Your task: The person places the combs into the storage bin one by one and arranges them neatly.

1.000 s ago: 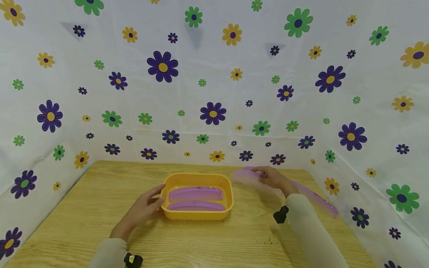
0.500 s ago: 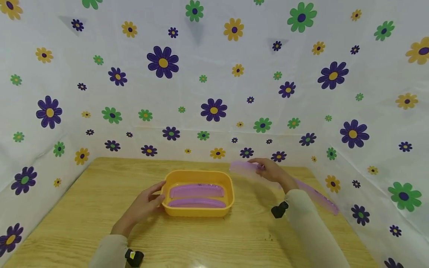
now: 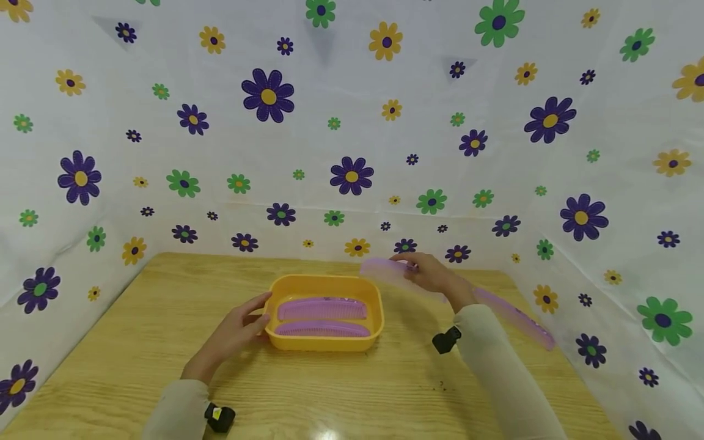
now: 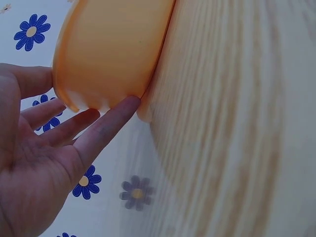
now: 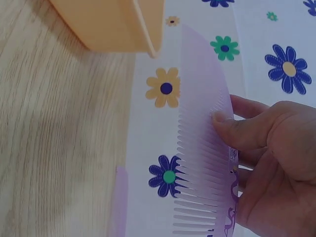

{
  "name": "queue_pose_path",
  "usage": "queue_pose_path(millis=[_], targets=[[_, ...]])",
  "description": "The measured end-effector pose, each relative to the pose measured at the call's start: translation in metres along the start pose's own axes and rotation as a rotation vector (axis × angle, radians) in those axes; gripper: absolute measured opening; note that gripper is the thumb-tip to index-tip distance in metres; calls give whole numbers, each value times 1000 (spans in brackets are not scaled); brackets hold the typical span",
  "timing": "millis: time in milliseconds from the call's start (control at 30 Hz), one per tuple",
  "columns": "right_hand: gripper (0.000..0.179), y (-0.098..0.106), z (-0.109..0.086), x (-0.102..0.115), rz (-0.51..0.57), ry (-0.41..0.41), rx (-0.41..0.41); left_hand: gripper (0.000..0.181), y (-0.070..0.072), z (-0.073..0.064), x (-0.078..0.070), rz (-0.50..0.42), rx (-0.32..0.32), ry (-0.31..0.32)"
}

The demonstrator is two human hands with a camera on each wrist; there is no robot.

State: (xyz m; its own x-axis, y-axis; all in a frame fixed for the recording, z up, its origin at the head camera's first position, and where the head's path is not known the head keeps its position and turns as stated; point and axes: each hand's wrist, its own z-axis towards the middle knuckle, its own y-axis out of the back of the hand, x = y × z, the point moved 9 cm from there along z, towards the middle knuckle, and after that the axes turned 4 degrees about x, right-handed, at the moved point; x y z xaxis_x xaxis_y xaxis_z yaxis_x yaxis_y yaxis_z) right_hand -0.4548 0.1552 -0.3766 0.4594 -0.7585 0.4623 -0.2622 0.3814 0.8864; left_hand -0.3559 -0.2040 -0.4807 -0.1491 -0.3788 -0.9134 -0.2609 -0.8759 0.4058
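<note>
The right hand (image 3: 431, 274) hides part of the lilac comb (image 3: 382, 269) that it pinches between thumb and fingers, raised just right of the box (image 3: 324, 344). The right forearm covers one end of the outer comb (image 3: 514, 318) on the table (image 3: 308, 394). The left hand (image 3: 236, 329), fingers spread and nearly straight, touches the box's left end. Two combs (image 3: 321, 310) lie inside.

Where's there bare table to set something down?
Bare table: left of the left hand, out to the cloth; and on the near side of the tray, between the sleeves, except dark specks near the right one. Crowded: right of the tray, where the right hand holds a comb, another comb farther right; and the tray.
</note>
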Motion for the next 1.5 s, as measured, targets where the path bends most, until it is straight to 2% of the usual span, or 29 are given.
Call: queue_pose_path(millis=[200,467,767,1100,1300,1500], targets=[[44,-5,6,21,-23,33,11,58,0,0,-4,2,2,-4],[45,-15,13,39,16,53,40,58,-1,-1,-7,-7,14,-11],[45,-27,20,52,27,87,64,58,2,1,2,16,-2,33],[46,-41,21,56,66,47,88,58,-1,1,1,11,9,29],[47,-50,23,64,56,65,91,58,-1,2,0,8,9,32],[43,-58,29,76,43,127,96,59,-2,0,-5,-17,24,-3]])
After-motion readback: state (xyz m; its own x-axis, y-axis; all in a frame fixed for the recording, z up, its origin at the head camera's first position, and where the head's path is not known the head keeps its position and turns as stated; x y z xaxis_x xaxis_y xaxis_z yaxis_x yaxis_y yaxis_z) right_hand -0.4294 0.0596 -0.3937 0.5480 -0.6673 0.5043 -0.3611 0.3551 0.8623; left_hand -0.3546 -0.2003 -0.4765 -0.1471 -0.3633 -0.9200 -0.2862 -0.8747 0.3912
